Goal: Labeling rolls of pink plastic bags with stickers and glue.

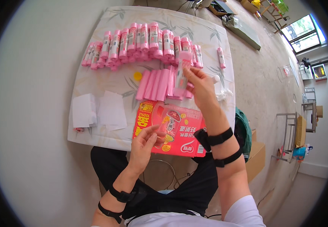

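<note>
My right hand (198, 85) grips a labelled pink roll of plastic bags (183, 73), held upright above the table. Below and beside it lies a row of plain pink rolls (154, 85) without labels. Nearer to me, a flat red printed carton (179, 142) rests at the table's front edge. Over its left part hovers my left hand (144, 145), fingers loosely curled and apart, with nothing visible in them. Across the far side, many labelled pink rolls (133, 39) are stacked in a long pile.
Two stacks of white paper slips (113, 109) lie at the left. A yellow round piece (138, 76) sits near the plain rolls. One labelled roll (221, 58) stands apart at the right, and crumpled clear plastic (224, 94) is near the right edge. A cardboard box (255, 160) is beside the table.
</note>
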Tool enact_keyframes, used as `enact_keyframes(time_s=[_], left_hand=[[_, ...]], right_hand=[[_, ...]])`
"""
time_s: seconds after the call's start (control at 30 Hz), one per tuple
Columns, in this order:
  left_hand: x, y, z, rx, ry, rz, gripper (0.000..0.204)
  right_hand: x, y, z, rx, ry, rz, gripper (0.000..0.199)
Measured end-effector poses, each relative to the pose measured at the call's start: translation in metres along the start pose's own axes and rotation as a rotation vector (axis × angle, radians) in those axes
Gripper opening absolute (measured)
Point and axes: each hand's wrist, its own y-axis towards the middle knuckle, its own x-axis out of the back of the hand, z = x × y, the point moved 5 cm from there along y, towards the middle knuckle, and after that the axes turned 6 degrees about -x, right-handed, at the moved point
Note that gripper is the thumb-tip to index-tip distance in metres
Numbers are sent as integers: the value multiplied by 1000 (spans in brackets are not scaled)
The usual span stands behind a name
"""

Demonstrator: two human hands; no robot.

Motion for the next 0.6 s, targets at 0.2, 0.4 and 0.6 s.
enact_keyframes(time_s=[0.2, 0.4, 0.6], left_hand=[[24, -25, 38, 89, 10, -56, 28], [34, -45, 56, 188, 34, -78, 29], [52, -50, 58, 180, 77, -110, 28]], right_hand=[[10, 95, 34, 160, -428, -362, 41], [1, 123, 46, 364, -913, -539, 42], [23, 82, 21, 546, -716, -541, 22]])
